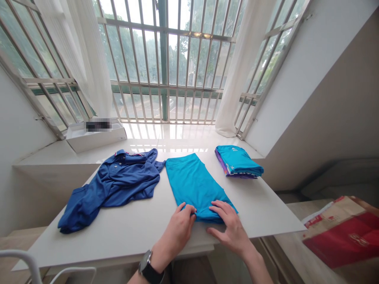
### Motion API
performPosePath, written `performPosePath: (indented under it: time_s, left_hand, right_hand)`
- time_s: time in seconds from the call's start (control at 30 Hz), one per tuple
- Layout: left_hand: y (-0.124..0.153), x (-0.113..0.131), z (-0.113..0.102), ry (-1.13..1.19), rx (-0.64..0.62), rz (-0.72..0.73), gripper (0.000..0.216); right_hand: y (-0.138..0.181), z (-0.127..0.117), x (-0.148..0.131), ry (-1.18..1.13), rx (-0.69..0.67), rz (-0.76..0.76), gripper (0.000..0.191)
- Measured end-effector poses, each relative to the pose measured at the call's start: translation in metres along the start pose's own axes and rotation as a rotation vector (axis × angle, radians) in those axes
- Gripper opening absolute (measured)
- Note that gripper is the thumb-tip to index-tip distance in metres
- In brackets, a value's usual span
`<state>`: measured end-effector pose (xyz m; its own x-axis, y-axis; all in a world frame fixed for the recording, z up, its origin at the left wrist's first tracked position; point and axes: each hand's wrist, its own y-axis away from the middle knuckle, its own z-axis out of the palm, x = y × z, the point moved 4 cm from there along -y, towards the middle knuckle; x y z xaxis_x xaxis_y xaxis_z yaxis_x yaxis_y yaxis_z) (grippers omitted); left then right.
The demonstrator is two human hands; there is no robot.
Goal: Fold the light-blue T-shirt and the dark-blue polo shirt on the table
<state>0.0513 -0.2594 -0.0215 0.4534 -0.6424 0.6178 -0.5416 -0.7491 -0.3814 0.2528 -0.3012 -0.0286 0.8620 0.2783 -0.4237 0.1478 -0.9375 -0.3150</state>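
Note:
A turquoise garment (192, 182) lies folded into a long strip on the white table (133, 228), running away from me. My left hand (179, 230), with a dark watch on the wrist, pinches the strip's near left corner. Resting on the near right corner is my right hand (230, 225), fingers curled over the cloth's edge. A rumpled dark blue polo shirt (114, 185) lies unfolded to the left of the strip.
A small pile of folded clothes (238, 161), turquoise on top, sits at the table's far right. A white box (96, 136) stands on the window sill behind. A red and brown carton (345, 230) lies at the right; a white chair back (32, 266) shows bottom left.

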Motion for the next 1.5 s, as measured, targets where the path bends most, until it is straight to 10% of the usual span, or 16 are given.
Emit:
performPosePath:
  time_s: [0.63,1.07,1.5]
  left_hand:
    - [0.024,-0.025,-0.059,-0.066,-0.078,-0.042,0.024]
    - [0.023,0.005,-0.039,-0.088,-0.242,0.142,0.053]
    - [0.036,-0.007,-0.059,0.105,-0.226,-0.029,0.031]
  right_hand:
    - [0.002,0.003,0.011,-0.181,0.171,-0.064,0.021]
    - [-0.001,-0.003,0.006,-0.342,0.164,0.024,0.016]
    - [-0.001,-0.001,0.01,-0.367,0.181,0.049,0.014]
